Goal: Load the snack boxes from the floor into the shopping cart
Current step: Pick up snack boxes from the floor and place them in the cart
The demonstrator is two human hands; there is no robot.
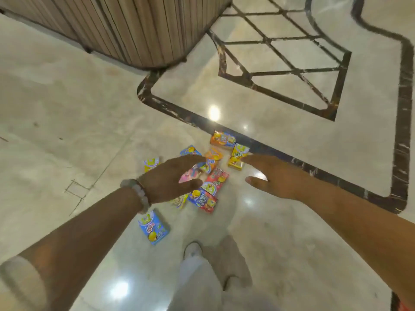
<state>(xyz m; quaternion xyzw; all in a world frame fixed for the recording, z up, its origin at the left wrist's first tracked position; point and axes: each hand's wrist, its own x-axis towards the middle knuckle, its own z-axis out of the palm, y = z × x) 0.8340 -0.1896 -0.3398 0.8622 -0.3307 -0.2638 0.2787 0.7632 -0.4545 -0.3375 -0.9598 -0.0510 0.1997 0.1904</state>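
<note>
I see a glossy marble floor [78, 131] with dark inlay lines [402, 131]; snack boxes [215, 182] lie scattered on it, one blue box [153, 227] apart.

Partly hidden behind the left hand [170, 178]: a pink box [190, 175] and a yellow box [151, 164]; box print too blurred to read; both forearms cut off by the lower edge.

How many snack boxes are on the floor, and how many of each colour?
Counting by main colour, as far as the hands let me see:
Blue boxes: 3
Orange boxes: 2
Yellow boxes: 3
Red box: 1
Pink box: 1
Total: 10, though the left hand may hide more.
</note>
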